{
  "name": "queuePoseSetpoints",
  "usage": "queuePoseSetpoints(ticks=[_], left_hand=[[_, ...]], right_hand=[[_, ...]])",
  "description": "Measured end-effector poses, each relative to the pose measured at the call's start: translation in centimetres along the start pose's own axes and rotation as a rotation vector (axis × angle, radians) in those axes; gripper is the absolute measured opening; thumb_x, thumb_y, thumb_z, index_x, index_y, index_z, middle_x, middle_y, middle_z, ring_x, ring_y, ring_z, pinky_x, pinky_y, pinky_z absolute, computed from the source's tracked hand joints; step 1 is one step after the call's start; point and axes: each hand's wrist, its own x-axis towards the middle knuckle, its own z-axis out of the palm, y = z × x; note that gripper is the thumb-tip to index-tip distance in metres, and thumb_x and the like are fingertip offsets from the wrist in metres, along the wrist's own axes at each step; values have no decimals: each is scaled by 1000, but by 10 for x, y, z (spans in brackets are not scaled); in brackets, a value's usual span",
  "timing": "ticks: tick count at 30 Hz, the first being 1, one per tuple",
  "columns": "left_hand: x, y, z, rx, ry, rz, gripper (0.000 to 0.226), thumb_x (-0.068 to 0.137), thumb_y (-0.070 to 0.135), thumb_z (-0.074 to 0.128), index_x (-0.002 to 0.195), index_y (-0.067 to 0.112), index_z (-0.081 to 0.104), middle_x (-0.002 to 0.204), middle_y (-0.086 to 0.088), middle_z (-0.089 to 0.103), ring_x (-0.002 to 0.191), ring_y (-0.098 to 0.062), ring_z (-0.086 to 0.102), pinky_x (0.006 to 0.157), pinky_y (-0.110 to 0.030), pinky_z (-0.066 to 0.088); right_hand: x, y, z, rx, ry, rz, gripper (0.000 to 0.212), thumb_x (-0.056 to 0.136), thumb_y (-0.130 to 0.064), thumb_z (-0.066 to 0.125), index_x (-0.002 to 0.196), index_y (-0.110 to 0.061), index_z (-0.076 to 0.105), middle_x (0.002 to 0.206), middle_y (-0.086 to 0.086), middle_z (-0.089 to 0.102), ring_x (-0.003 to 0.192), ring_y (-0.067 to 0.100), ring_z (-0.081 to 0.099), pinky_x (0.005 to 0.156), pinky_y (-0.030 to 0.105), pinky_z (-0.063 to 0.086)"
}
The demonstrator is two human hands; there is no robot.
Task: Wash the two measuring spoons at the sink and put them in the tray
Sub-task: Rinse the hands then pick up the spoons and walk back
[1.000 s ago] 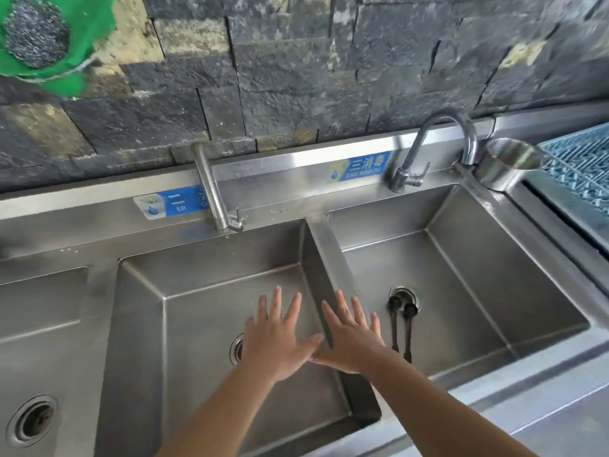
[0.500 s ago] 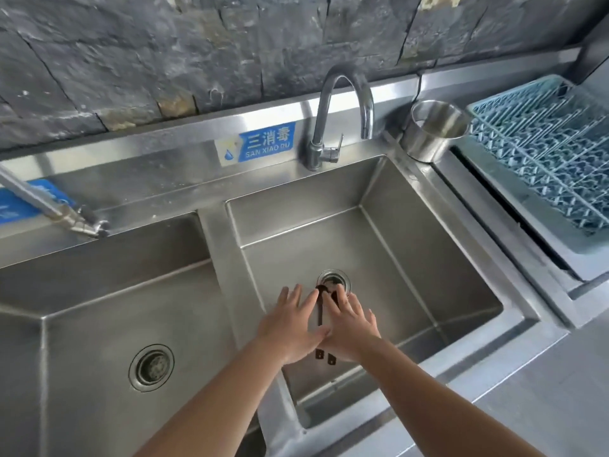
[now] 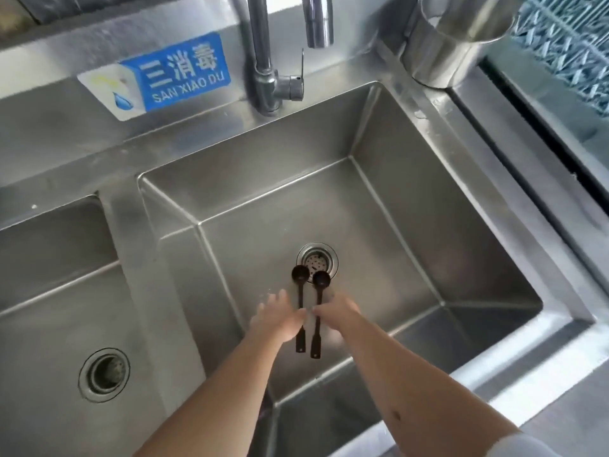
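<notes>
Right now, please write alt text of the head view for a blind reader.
Two bare hands, left hand and right hand, reach for two black measuring spoons lying side by side on the sink basin floor, bowls by the drain. The faucet is dry.

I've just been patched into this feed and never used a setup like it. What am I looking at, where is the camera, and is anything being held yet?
There is no machine here: these are a person's two bare hands, seen from a camera worn on the head, looking down. Below is a steel sink basin with a tap behind it. Two black measuring spoons lie side by side on the basin floor, bowls next to the drain. The left hand and right hand reach down at the handles, fingertips at the spoons; whether either has closed on one is unclear. A steel cup and a blue tray sit at upper right.
</notes>
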Motion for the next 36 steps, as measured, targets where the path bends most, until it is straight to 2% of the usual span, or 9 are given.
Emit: queuePoseSetpoints(ticks=[4,9,13,18,22,27,31,34,36], left_hand=[[22,11,26,-189,9,-1,37,81,44,53,106,16,50,114,-11,59,107,-34,56,87,-45,49],[48,20,40,-379,163,-14,24,81,21,54,104,16,53,102,-8,56,100,-31,57,79,-37,46],[64,19,46,-334,259,-90,18,82,24,54,100,21,54,99,-2,55,94,-27,57,77,-37,48],[68,21,52,-212,239,-150,8,80,26,52,88,23,54,84,2,54,81,-27,56,67,-31,41],[68,18,49,-307,203,-101,6,83,19,55,85,15,58,89,-10,64,91,-34,60,69,-31,42],[50,16,26,-430,216,13,16,87,16,59,97,8,68,98,-12,72,97,-30,63,76,-30,43],[23,15,3,-676,204,38,16,90,16,58,101,11,68,98,-9,71,93,-25,65,80,-34,49],[0,12,-15,-864,180,45,11,90,15,59,98,14,67,95,-14,70,84,-26,65,78,-36,51],[-18,11,-30,-968,197,47,13,89,13,63,99,8,69,84,-13,70,77,-29,65,76,-41,53]], right_hand=[[28,7,19,140,2,90,39,73,-28,73,108,-18,59,102,5,64,91,23,61,78,34,52],[59,17,33,161,94,125,30,79,-27,63,109,-21,61,110,5,63,92,25,64,84,41,55],[74,23,39,136,153,127,19,84,-31,61,100,-22,59,102,2,65,89,24,64,81,38,55],[82,22,45,105,130,107,9,86,-27,57,91,-24,65,97,2,68,88,26,65,82,39,56],[77,20,42,122,96,64,9,84,-26,55,75,-24,56,94,3,67,87,29,66,75,35,52],[55,11,26,149,97,-52,20,86,-24,52,68,-18,47,72,-1,56,67,22,53,57,27,39],[24,-5,4,163,121,-155,13,86,-20,49,74,-20,54,70,-4,57,73,21,56,52,25,35],[-7,-10,-14,226,167,-224,10,86,-23,50,83,-24,59,71,-8,59,63,8,54,48,22,36],[-28,-13,-26,287,187,-264,13,85,-25,51,89,-25,63,73,-8,63,62,8,57,47,21,39]])
